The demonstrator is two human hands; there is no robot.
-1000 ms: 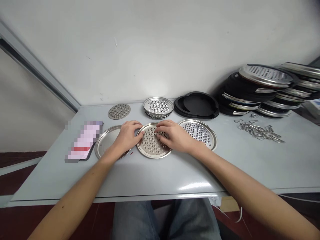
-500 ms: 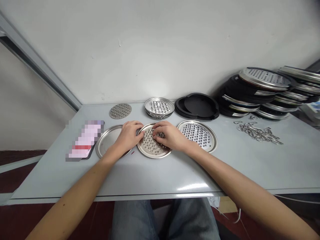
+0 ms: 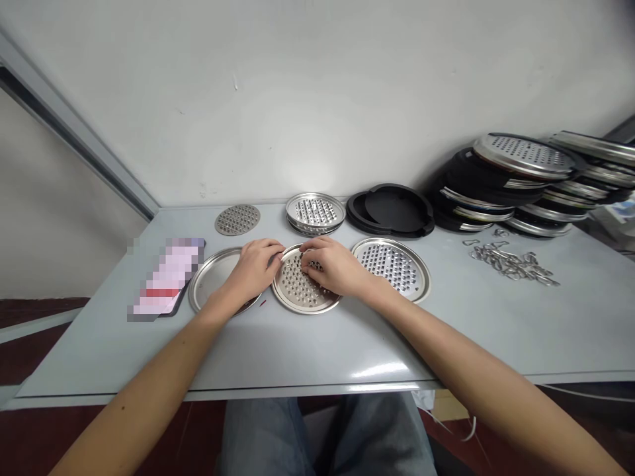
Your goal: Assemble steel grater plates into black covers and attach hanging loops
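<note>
Smooth-looking table (image 3: 307,354), so the perforated disc (image 3: 296,291), right under your fingers, might skid if you push unevenly; its rough-looking holes could nick fingertips. Left hand (image 3: 252,266): fingers bent, close together by the disc's left rim; right hand (image 3: 340,266): bunched over its holes; can't tell if either pinches anything. Most room is nearside of your fingers, bare out to the table's front edge; sideways tight, plain plate (image 3: 211,281) partly under your left hand, second disc (image 3: 397,264) right of your right fingers; red scrap (image 3: 262,303) nearside of left fingers
</note>
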